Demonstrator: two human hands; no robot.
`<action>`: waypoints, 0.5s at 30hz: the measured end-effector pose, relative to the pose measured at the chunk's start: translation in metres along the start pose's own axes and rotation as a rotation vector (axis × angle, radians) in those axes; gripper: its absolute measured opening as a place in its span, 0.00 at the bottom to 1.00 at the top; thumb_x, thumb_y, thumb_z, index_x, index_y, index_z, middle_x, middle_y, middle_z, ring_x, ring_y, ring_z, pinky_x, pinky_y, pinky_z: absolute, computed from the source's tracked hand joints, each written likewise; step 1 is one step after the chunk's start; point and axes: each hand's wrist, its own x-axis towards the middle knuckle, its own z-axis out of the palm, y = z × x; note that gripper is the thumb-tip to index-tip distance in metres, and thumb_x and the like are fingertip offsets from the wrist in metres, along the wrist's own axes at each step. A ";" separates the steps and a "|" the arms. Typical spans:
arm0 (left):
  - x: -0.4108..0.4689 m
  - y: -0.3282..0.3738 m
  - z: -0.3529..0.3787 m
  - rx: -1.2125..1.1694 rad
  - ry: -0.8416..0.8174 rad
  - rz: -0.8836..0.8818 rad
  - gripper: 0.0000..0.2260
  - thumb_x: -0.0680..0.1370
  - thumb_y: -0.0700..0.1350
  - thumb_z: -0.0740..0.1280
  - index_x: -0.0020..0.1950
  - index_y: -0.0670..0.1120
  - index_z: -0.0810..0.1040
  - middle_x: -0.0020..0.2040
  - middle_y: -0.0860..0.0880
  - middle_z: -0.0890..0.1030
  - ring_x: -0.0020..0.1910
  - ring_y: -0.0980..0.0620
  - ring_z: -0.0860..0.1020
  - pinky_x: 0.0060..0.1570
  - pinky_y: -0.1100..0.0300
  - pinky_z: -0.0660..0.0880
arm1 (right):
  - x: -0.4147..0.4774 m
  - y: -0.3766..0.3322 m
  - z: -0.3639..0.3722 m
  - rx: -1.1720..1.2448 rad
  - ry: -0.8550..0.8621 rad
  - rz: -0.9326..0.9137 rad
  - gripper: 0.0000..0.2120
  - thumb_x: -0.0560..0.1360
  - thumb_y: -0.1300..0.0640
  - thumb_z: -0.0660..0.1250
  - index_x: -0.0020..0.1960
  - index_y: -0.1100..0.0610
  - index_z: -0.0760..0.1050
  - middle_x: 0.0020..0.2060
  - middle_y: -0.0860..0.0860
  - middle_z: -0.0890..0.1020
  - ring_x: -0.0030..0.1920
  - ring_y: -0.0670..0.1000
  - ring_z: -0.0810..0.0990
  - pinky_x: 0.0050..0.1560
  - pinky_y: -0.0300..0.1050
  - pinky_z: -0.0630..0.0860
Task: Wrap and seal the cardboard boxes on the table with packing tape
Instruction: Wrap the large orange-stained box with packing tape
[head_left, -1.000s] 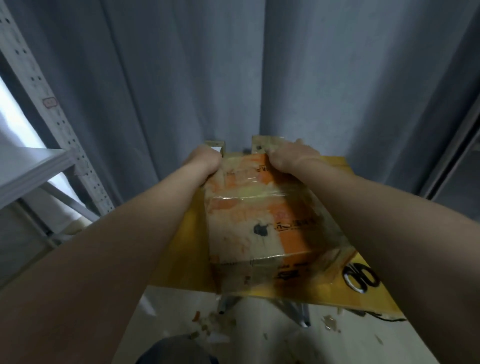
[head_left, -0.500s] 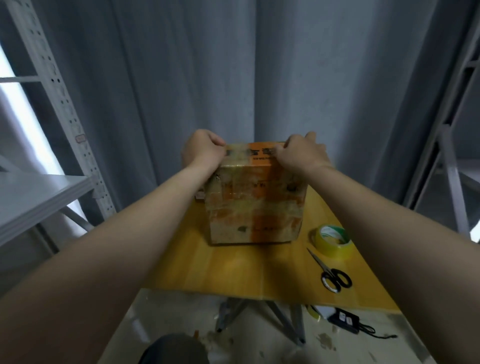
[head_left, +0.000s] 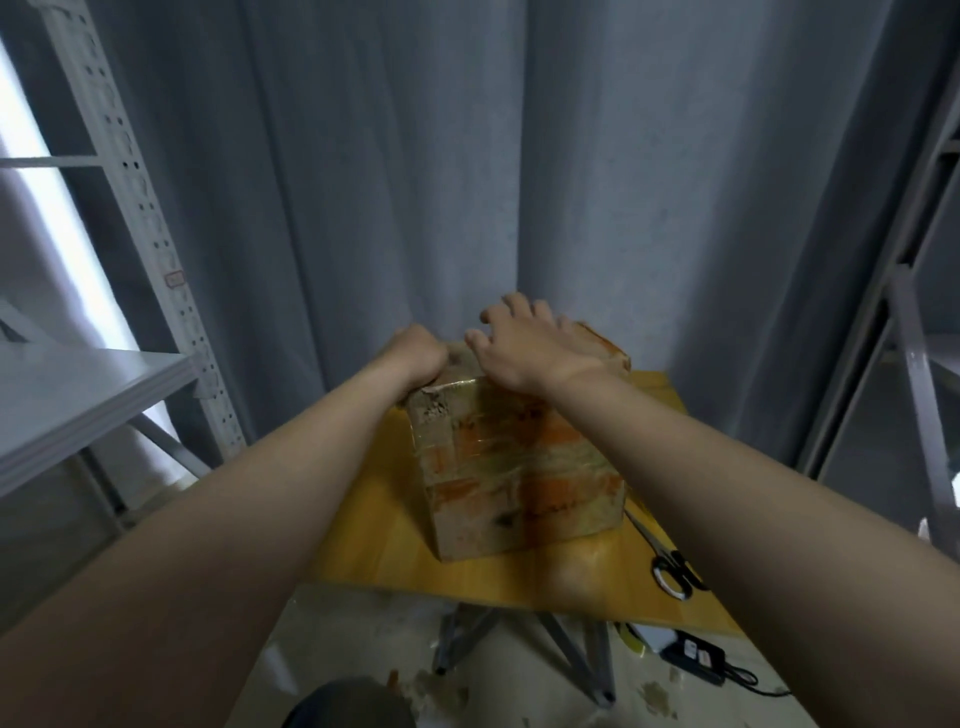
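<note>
A cardboard box with orange print and glossy tape over its faces stands on the small yellow wooden table, turned corner-on toward me. My left hand is curled over the box's top left corner and grips it. My right hand lies flat on the box's top, fingers spread and straight. No tape roll is in sight; my right arm covers the table's right side.
Scissors lie on the table's right front, partly under my right arm. Grey metal shelving stands at the left, another rack at the right. Grey curtains hang behind. A black adapter with cable lies on the floor.
The box has been set down and turned so a corner faces me. My right hand let go of its far edge and now lies flat on top. The tape roll is hidden.
</note>
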 end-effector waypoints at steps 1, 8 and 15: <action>0.002 0.000 0.001 0.019 0.018 0.011 0.16 0.84 0.45 0.62 0.67 0.39 0.78 0.69 0.36 0.77 0.63 0.37 0.78 0.62 0.48 0.76 | 0.007 -0.005 0.004 0.013 -0.021 -0.020 0.27 0.85 0.39 0.49 0.80 0.52 0.63 0.80 0.54 0.61 0.79 0.61 0.58 0.77 0.68 0.55; 0.021 -0.002 0.001 0.290 0.100 0.040 0.15 0.84 0.48 0.60 0.65 0.41 0.78 0.71 0.38 0.72 0.64 0.35 0.76 0.58 0.51 0.72 | 0.050 -0.024 0.019 0.011 -0.277 -0.016 0.25 0.87 0.45 0.50 0.75 0.56 0.71 0.74 0.58 0.73 0.72 0.60 0.71 0.56 0.51 0.60; 0.035 0.001 0.008 0.414 0.145 0.044 0.13 0.85 0.46 0.62 0.63 0.41 0.80 0.65 0.39 0.78 0.63 0.37 0.78 0.49 0.54 0.68 | 0.073 -0.018 0.028 -0.081 -0.187 -0.017 0.28 0.86 0.41 0.49 0.74 0.57 0.73 0.74 0.58 0.74 0.74 0.61 0.70 0.67 0.57 0.68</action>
